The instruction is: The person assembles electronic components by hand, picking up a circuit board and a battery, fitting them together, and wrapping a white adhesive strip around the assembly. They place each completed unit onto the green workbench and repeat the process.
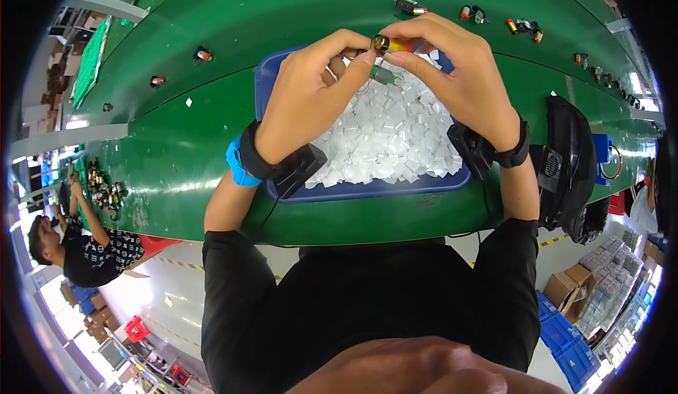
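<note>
battery cell [399, 45], likely light, best gripped along its barrel, is being pinched between left hand [308, 89] and right hand [460, 69] over blue bin [374, 190].

A small cylinder [397, 45] with a dark, gold-tinged round end, a yellow section and red at its right is pinched in the fingers of the right hand [462, 65], lying roughly crosswise with the dark end facing left, where the fingertips of the left hand [307, 86] meet it or sit just beside it. Just nearer than the cylinder, a small green board [383, 75] slants with its pale-tipped right end nearer; its connection to the cylinder is unclear.
</note>
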### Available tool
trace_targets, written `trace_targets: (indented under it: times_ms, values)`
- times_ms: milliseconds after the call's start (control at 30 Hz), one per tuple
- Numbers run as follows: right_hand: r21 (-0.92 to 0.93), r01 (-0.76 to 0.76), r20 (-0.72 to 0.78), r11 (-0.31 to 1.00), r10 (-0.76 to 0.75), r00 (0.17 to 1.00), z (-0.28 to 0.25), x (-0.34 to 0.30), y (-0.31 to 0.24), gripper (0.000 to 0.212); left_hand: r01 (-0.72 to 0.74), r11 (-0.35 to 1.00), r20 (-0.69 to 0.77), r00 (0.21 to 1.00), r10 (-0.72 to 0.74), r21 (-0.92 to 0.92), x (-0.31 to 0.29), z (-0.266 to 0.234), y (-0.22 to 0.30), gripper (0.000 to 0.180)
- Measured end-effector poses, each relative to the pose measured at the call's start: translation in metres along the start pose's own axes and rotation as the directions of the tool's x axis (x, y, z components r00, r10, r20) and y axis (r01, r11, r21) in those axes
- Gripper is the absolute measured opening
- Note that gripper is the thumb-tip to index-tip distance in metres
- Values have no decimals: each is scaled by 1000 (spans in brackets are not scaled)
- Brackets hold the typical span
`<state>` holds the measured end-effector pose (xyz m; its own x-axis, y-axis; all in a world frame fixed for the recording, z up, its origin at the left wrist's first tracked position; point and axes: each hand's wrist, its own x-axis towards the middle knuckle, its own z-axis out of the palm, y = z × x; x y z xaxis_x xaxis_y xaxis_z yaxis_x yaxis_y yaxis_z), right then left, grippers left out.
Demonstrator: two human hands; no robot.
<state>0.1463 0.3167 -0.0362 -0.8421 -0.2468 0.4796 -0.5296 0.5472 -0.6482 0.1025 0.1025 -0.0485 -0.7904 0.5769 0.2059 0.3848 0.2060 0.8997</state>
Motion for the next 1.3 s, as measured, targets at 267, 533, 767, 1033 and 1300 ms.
trace_targets:
  times_ms: [267,533,767,1033,1300]
  values:
    - [-119,-12,24,993,15,1000,7,0,-7,26,133,989,29,990,-135,57,-4,3,2,10]
    - [-122,128,44,984,-124,991,-1,-2,-8,24,351,657,316,932,-178,-667,5,-6,-24,19]
    - [7,178,15,984,-178,984,7,-1,-8,26,424,422,394,905,-161,-802,9,-16,-17,28]
    - [-68,281,-91,957,-287,954,2,4,-7,27,249,794,147,968,-202,-555,9,-18,3,32]
    - [-160,363,-140,918,-385,912,6,6,-5,28,307,811,230,949,-218,-498,5,-19,8,31]
